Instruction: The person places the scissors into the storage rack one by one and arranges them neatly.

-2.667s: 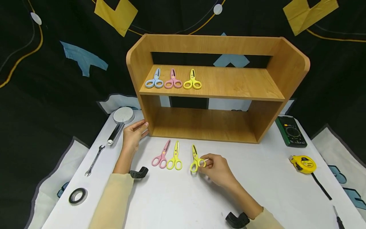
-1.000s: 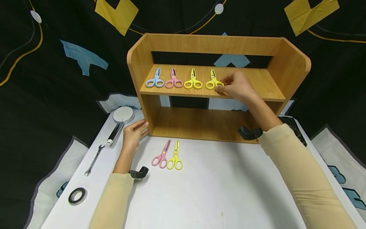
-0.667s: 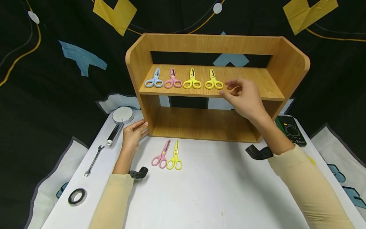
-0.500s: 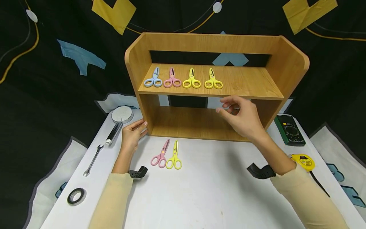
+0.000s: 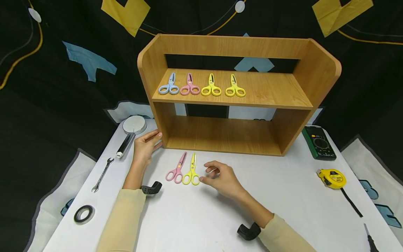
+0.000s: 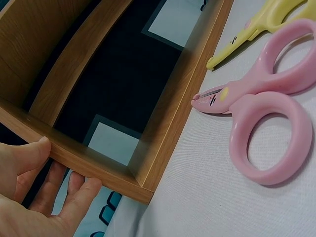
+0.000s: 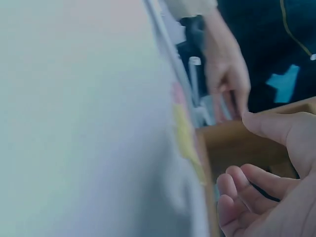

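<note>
In the head view my left hand (image 5: 145,148) touches the left side panel of a two-tier wooden shelf (image 5: 223,148); thumb and fingertips rest along its front edge. My right hand (image 5: 225,180) is over the table just right of yellow scissors (image 5: 192,170), fingers loosely bent and holding nothing. Pink scissors (image 5: 178,169) lie beside the yellow pair, close to the shelf front. Along the upper board stand in a row blue scissors (image 5: 170,85), pink scissors (image 5: 190,85), yellow scissors (image 5: 211,86) and more yellow scissors (image 5: 234,87). The right wrist view is blurred.
Left on the white table (image 5: 195,217) lie a magnifier-like round-headed tool (image 5: 134,125), a wrench (image 5: 102,175) and a roll of black tape (image 5: 84,214). Right are a multimeter (image 5: 319,142), a yellow tape measure (image 5: 333,178) and a screwdriver (image 5: 370,239).
My right hand carried yellow scissors from the table to the upper board, let them go beside the others, then came back down to the table. My left hand stayed at the shelf.
</note>
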### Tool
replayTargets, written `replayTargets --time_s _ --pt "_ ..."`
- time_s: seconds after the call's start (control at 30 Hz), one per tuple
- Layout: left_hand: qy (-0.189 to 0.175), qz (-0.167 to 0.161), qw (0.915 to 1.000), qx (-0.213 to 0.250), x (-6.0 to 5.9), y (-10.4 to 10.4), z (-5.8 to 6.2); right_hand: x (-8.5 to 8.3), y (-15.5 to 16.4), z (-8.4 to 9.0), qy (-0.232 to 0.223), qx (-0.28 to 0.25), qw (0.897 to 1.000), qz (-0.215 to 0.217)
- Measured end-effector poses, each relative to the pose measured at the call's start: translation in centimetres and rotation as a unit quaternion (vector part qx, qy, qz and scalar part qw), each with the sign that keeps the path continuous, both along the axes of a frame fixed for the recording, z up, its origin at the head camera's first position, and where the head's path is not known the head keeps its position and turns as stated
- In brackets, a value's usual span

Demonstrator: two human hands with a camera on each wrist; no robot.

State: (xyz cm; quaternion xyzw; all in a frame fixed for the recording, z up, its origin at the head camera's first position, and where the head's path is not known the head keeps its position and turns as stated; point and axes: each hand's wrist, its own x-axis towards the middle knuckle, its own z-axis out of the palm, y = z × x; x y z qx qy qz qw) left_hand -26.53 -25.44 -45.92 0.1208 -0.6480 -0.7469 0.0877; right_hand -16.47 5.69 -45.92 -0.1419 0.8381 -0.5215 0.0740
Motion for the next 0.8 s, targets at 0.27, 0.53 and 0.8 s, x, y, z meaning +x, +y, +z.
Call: replayTargets --time_s 0.27,0.53,0.8 --pt "0.005 0.006 0.9999 0.007 0.0 0.1 -0.1 -0.1 -2.3 -3.3 0.002 0.017 1.000 0.000" --pt "0.005 0.008 1.0000 0.001 0.1 0.5 0.0 0.1 -3.3 -3.9 0.022 0.081 0.996 -0.002" --pt "0.005 0.013 0.9999 0.005 0.2 0.4 -0.1 -0.1 -4.2 -3.9 0.046 0.130 0.990 -0.021"
